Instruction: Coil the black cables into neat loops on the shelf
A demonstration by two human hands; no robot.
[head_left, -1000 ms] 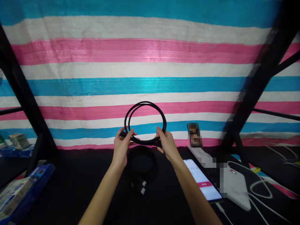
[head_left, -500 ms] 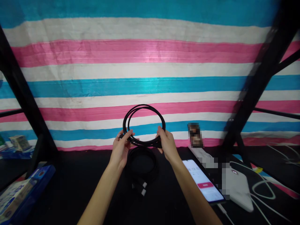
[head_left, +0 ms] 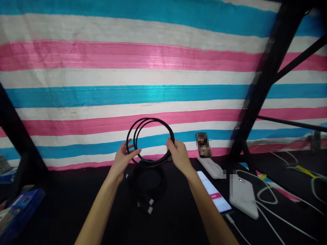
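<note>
A coil of black cable [head_left: 172, 133] is held up above the dark table, its loops fanned apart on the left side. My right hand [head_left: 178, 153] is closed around the coil's right side, with the thumb on top. My left hand [head_left: 123, 160] is at the left side, thumb and fingers apart with loops passing between them; whether they touch is hard to tell. Below the left hand is a small connector end [head_left: 127, 176]. A second black cable coil [head_left: 163, 185] lies on the table underneath, with light metallic plugs [head_left: 150, 210] at its near end.
At right lie a lit phone [head_left: 217, 200], a white power bank [head_left: 244, 197], another white device [head_left: 208, 166] and white cables [head_left: 270, 221]. A blue box [head_left: 28, 207] sits at left. Black frame posts [head_left: 265, 78] stand before a striped sheet [head_left: 153, 92].
My left hand has loosened and its fingers have spread. The coil's left loops have fanned out, and a connector end now shows lower down. The view has turned slightly right.
</note>
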